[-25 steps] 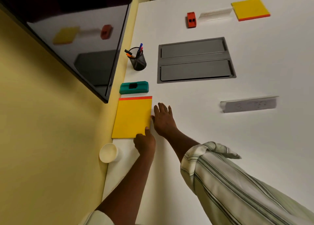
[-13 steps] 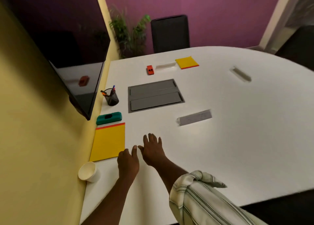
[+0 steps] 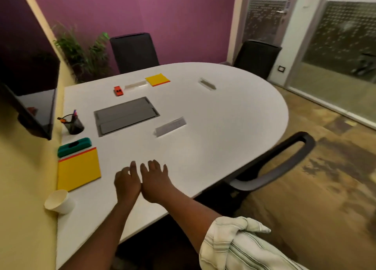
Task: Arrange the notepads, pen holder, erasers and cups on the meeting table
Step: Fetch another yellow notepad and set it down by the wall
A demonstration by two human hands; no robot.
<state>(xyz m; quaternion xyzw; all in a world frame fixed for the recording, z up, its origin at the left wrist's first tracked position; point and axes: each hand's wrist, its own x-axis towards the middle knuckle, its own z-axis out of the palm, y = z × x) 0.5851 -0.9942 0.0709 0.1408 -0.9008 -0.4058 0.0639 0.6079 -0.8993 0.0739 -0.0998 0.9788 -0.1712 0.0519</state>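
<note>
A yellow notepad (image 3: 79, 169) with an orange top edge lies flat near the left edge of the white table (image 3: 213, 115). Above it sits a green eraser (image 3: 74, 144), then a black mesh pen holder (image 3: 74, 125) with pens. A white paper cup (image 3: 59, 202) stands at the near left corner. Far across lie a second yellow notepad (image 3: 157, 79) and an orange eraser (image 3: 118, 90). My left hand (image 3: 127, 183) and my right hand (image 3: 155, 179) hover side by side over the table, right of the near notepad, fingers relaxed, holding nothing.
A grey cable hatch (image 3: 126, 116) is set in the table's middle. Three name-plate holders (image 3: 170, 126) lie around it. A wall screen (image 3: 30, 106) hangs at the left. Black chairs (image 3: 270, 165) stand at the near right and far side, with a plant in the corner.
Both hands have drawn back and rightward off the near yellow notepad, which stays flat. The view has lifted from the table's left side to take in the whole room.
</note>
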